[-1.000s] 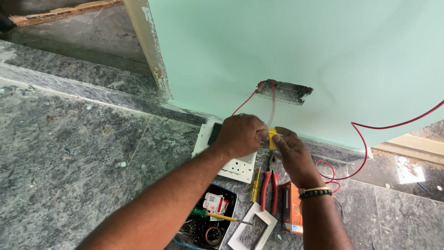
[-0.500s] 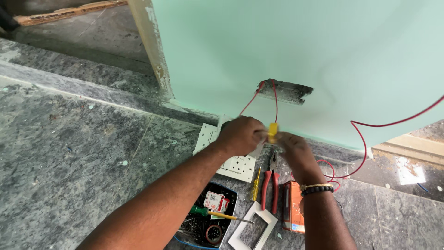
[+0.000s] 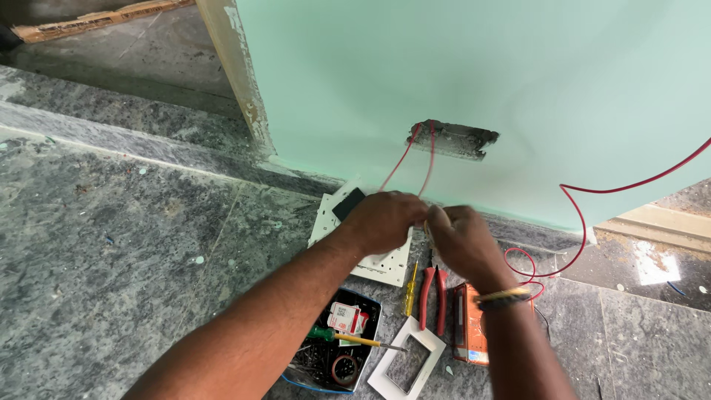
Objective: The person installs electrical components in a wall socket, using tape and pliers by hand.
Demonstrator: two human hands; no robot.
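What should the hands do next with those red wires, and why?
Probably draw the red wires down to the white switch plate. Both the left hand and right hand pinch the wire ends just above the plate, and the wires run up into the open wall box.
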